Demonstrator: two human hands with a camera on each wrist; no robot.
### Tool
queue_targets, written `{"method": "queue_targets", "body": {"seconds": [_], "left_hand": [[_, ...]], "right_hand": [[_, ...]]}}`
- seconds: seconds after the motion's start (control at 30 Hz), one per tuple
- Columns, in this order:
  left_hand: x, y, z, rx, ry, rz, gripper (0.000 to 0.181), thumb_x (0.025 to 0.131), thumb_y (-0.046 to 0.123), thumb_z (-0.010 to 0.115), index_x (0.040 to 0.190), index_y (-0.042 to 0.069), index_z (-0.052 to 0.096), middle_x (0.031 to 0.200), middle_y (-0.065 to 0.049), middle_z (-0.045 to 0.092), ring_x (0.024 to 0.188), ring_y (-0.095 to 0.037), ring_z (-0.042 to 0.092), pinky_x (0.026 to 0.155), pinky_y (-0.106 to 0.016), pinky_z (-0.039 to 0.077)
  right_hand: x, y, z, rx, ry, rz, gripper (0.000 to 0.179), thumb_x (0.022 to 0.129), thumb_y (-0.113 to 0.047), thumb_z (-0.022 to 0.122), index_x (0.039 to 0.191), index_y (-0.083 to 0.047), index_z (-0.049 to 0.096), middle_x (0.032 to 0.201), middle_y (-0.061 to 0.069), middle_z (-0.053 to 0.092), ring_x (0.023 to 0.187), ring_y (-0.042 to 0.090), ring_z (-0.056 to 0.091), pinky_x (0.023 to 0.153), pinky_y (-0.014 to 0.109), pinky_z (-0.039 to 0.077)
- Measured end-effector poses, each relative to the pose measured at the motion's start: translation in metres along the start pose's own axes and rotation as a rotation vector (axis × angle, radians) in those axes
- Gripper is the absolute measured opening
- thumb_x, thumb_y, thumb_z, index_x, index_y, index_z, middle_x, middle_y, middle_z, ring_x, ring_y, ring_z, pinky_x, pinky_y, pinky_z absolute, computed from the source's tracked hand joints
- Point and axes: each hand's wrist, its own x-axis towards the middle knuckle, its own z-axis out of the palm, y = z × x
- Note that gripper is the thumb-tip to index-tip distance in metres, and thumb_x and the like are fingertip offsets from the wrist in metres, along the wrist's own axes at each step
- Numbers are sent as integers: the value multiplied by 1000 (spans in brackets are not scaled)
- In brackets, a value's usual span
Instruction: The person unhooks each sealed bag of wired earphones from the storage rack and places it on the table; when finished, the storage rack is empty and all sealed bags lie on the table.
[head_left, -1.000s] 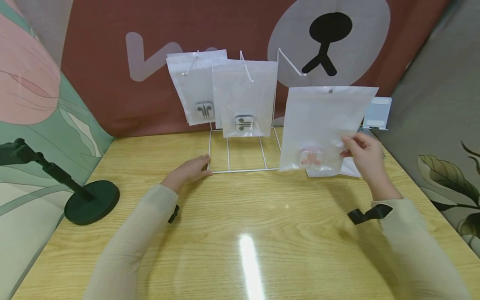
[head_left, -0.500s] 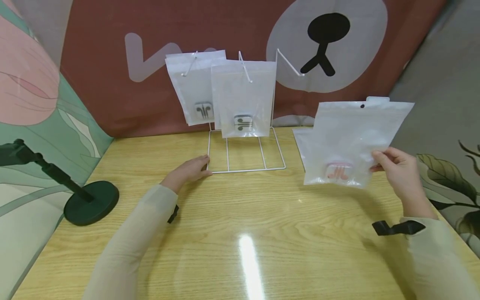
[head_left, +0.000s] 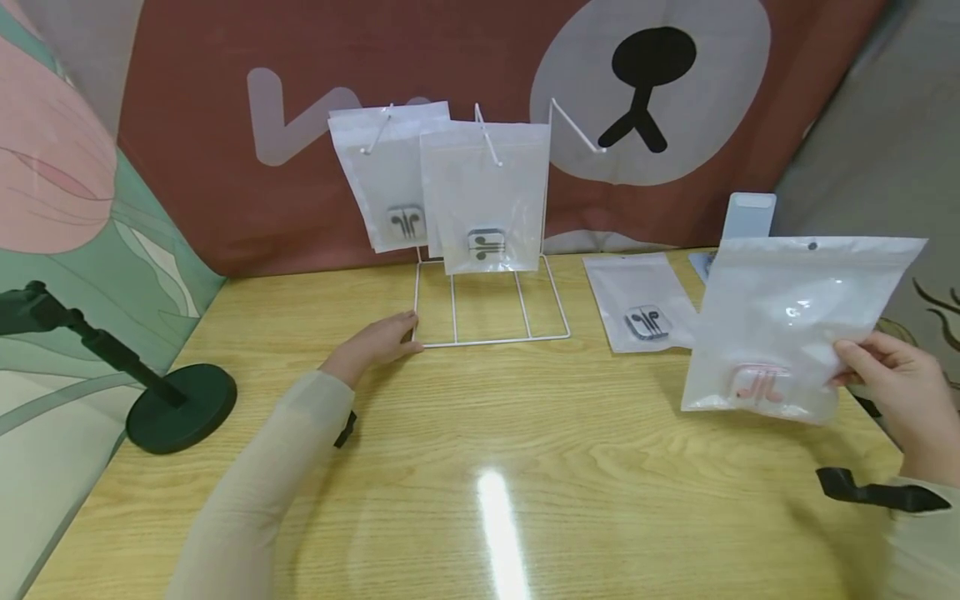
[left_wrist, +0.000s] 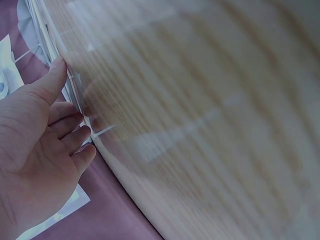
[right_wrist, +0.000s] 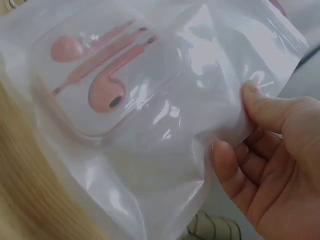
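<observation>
Head view: right hand [head_left: 903, 383] at the right side of the desk [head_left: 405, 475], pinching the right edge of a clear-front white pouch [head_left: 795, 325] – thumb in front, fingers mostly behind. Pouch is held up off the desk, punched hole at top, pink earphones [head_left: 761, 382] in a case near its bottom. Left hand [head_left: 372, 342] touches the near left corner of the white wire rack [head_left: 495, 341], fingers relaxed. Two prongs of the rack carry similar pouches: left pouches [head_left: 390, 171] with dark earphones showing, middle pouch [head_left: 483, 179] also dark. Right prong [head_left: 577, 127] points forward beside them. A flat pouch [head_left: 630, 287] with dark earphones lies on the desk right of the rack; from this angle the held pouch just overlaps its right side. Pale blue panel [head_left: 750, 214] stands behind the held pouch. Dark green stand [head_left: 182, 408] at far left.

Left wrist view: thumb tip and fingertips against the rack's wire, fingers slightly bent, grip loose rather than clenched.

Right wrist view: grip closed on the crinkled pouch edge, thumb on the front; pink earphones plain through the film, near the end away from the hand.
</observation>
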Motion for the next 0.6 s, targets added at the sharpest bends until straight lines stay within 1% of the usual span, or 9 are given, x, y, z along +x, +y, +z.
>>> {"method": "queue_targets", "body": {"seconds": [0.07,0.2,0.27,0.3,0.37,0.47,0.6], "left_hand": [[0,0,0,6,1,1,62,96,30,51,139,-9,28,145,-26,20,133,-38,20,109,-44,16],[-1,-1,1,3,-4,-8,64,96,30,51,140,-8,26,146,-25,19,134,-36,19,110,-43,15],[-1,-1,2,-2,-8,-11,64,96,30,50,141,-8,25,146,-24,18,134,-36,18,110,-43,14],[-2,-1,2,-3,-9,-13,64,96,30,50,141,-9,25,147,-24,18,134,-36,17,110,-43,14],[-2,-1,2,-5,-13,-16,64,96,29,49,141,-9,24,147,-24,17,134,-36,17,110,-43,14],[-2,-1,2,-7,-17,-20,64,97,29,49,141,-8,23,147,-24,17,135,-36,16,110,-43,13],[-2,-1,2,-10,-17,-20,64,96,30,49,141,-8,24,147,-24,17,135,-36,16,110,-43,13]], "right_hand": [[3,27,-15,30,15,-20,19,92,-7,55,93,-22,67,78,-12,62,59,2,57,50,12,48],[15,96,-47,50,30,-42,18,91,-3,55,95,-17,66,74,-11,63,55,2,58,45,15,48],[18,122,-59,38,36,-32,19,91,-2,54,94,-18,65,71,-13,63,52,2,57,42,16,47],[19,130,-64,52,34,-11,19,92,-2,54,93,-17,65,71,-12,63,51,2,57,41,16,47],[19,138,-71,54,27,22,21,92,-2,53,91,-20,64,69,-13,62,50,2,56,39,17,46],[16,139,-76,29,-5,85,23,93,-6,53,86,-25,63,67,-15,61,49,2,55,38,18,46],[11,136,-79,-77,-55,190,24,94,-16,55,80,-36,60,64,-16,58,49,3,53,39,20,46]]}}
